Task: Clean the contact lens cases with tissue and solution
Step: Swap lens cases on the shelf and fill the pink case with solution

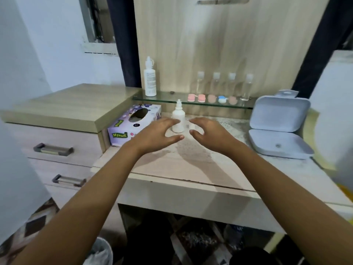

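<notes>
A small white solution bottle (pixel 178 119) stands upright on the dressing table top (pixel 191 165), between my two hands. My left hand (pixel 156 135) hovers just left of it with spread, relaxed fingers and holds nothing. My right hand (pixel 209 133) hovers just right of it, fingers loosely bent; a small pale thing (pixel 192 126) shows at its fingertips, too blurred to name. A purple tissue box (pixel 133 123) lies to the left. Pink contact lens cases (pixel 195 97) and a blue-and-white case (pixel 222 99) sit on the glass shelf (pixel 166 99) behind.
A taller white bottle (pixel 150 77) stands at the shelf's left end, and several clear bottles (pixel 232 85) line its back. An open grey plastic box (pixel 278 125) sits at the right. Drawers (pixel 57 150) are to the left and a bin (pixel 101 253) is below.
</notes>
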Demonstrator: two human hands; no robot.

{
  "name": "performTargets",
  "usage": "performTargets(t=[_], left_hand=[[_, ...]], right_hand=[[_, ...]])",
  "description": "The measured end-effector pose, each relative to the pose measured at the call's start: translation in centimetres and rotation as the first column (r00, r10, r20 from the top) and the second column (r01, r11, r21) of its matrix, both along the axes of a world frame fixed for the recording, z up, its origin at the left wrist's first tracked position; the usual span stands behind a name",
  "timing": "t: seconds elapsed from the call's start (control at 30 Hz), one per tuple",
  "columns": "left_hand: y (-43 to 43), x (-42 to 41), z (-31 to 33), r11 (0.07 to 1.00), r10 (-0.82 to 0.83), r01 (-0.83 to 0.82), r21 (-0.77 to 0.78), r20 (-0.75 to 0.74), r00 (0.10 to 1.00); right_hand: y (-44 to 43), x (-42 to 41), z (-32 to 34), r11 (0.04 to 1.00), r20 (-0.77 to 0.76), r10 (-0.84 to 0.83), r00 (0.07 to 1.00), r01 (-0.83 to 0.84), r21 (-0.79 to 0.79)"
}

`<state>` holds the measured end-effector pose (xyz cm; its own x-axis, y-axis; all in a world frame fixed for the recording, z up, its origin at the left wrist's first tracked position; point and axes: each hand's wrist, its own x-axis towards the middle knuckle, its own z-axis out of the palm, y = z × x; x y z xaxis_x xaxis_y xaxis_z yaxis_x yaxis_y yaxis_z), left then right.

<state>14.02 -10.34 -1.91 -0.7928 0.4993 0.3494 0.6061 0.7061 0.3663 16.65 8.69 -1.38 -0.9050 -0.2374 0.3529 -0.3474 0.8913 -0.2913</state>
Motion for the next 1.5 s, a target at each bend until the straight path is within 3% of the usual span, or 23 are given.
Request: performTargets(t=[0.33,0.67,1.03,1.17,1.3,1.4,1.5], left_hand=[[8.2,-2.5,-3.1,0.987,-0.159,0.160,0.003,0.091,0.983],[9.5,-5.0,-5.3,0.990,-0.111,0.118,-0.077,0.088,0.990],[9.8,-6.3,-6.7,0.994,-0.091,0.094,-0.056,0.054,0.994],[9.4,-5.8,-6.0,0.984,-0.044,0.043,0.171,0.003,0.999],[9.0,-6.6,-4.3,0.831,0.277,-0.216,0.512,-0.045,0.960],[8.4,-8.5,-3.7,0.733,0.445,-0.426,0.530,0.100,0.890],[8.0,-10.5,-4.3,0.719,0.315,-0.427,0.549,0.291,0.903]], right_hand=[[7.4,0.5,-2.6,0.986,0.042,-0.169,0.985,0.169,0.003],[9.3,-0.7,-5.4,0.977,0.107,-0.209,0.972,0.211,-0.010],[8.9,-1.7,-7.3,0.960,-0.004,-0.275,0.961,0.274,-0.054],[8.9,-1.8,-7.5,0.961,-0.015,-0.272,0.962,0.270,-0.062],[9.1,-1.8,-7.7,0.963,-0.035,-0.264,0.964,0.260,-0.075],[9.1,-1.9,-7.8,0.964,-0.050,-0.260,0.964,0.256,-0.071],[9.2,-1.9,-7.9,0.964,-0.056,-0.259,0.964,0.255,-0.072]])
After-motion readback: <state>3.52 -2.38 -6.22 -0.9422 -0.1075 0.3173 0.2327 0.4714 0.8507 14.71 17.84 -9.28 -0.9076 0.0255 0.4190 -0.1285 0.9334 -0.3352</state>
